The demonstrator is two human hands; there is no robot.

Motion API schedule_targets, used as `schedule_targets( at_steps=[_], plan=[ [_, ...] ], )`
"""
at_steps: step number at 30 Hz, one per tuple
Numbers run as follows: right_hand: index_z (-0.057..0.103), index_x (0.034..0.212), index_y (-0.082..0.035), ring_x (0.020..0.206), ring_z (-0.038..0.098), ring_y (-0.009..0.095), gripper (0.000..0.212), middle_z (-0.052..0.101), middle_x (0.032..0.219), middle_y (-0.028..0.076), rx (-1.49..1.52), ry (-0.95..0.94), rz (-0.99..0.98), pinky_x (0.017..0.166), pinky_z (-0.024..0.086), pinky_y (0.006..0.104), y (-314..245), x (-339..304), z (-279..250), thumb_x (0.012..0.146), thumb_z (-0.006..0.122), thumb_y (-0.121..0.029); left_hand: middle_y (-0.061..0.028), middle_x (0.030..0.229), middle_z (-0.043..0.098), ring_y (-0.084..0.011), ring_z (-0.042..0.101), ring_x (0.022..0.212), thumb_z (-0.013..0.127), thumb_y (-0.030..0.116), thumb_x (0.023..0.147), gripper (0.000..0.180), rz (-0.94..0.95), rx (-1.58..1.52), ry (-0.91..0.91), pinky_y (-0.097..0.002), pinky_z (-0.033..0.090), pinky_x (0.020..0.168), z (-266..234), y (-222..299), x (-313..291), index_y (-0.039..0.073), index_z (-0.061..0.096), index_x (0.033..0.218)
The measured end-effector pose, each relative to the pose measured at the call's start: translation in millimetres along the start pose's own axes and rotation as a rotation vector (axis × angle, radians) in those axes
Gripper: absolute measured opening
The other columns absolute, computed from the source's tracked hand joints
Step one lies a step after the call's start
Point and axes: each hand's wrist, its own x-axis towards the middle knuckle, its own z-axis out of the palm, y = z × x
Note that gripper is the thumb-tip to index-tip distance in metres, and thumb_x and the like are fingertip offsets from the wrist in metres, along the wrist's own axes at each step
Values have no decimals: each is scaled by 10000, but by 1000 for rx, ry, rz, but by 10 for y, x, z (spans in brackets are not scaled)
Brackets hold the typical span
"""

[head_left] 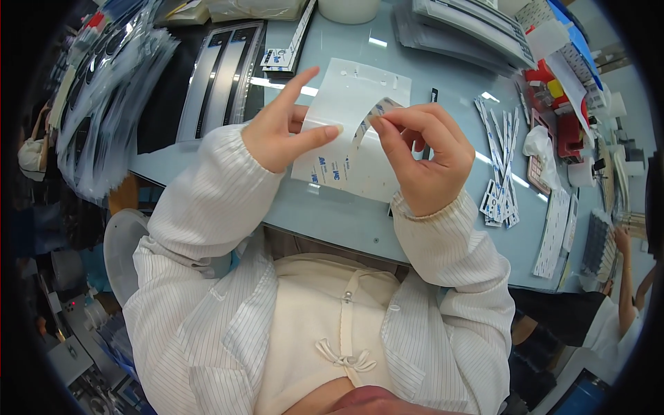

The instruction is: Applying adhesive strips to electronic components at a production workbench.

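My left hand [280,135] grips the left edge of a translucent white sheet [339,97], thumb laid over it and some fingers behind. Its index finger sticks out past the edge. Between the thumb and index finger of my right hand [429,149] is the end of a narrow adhesive-backing strip [364,128] with blue print. That strip curls up above the sheet. Blue-printed patches [332,168] show along the sheet's near part. Where the strip's lower end meets the sheet is hard to make out.
Loose printed strips [503,155] lie in a pile on the table [332,235] to the right. Stacked clear sheets [117,90] stand at the left, beside black-and-silver panels [220,83]. More stacked panels [470,31] lie at the back right. Other people are at both sides.
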Motion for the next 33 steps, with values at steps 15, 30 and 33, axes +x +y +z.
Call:
schedule_targets(
  at_steps=[15,30,33],
  plan=[
    [698,838,-12,537,551,84,134,669,766,65,17,8,-149,456,406,205,-331,91,-181,748,778,44,-213,1170,646,-299,694,1020,748,21,826,780,-197,-132,-109,-414,598,842,2,-163,212,145,385,1505],
    [313,1371,-83,889,688,211,836,596,1215,169,-156,-334,103,736,525,294,9,-209,-89,721,839,-40,-180,1111,663,-281,701,990,759,65,838,730,-208,-85,-72,-380,599,822,50,-120,184,134,421,1482],
    [248,1377,-102,881,705,228,852,614,1135,199,-71,-364,202,731,540,294,5,-249,-54,742,805,6,-178,1113,663,-276,702,983,760,70,838,725,-204,-95,-75,-375,598,816,45,-107,181,132,425,1478]
  ],
)
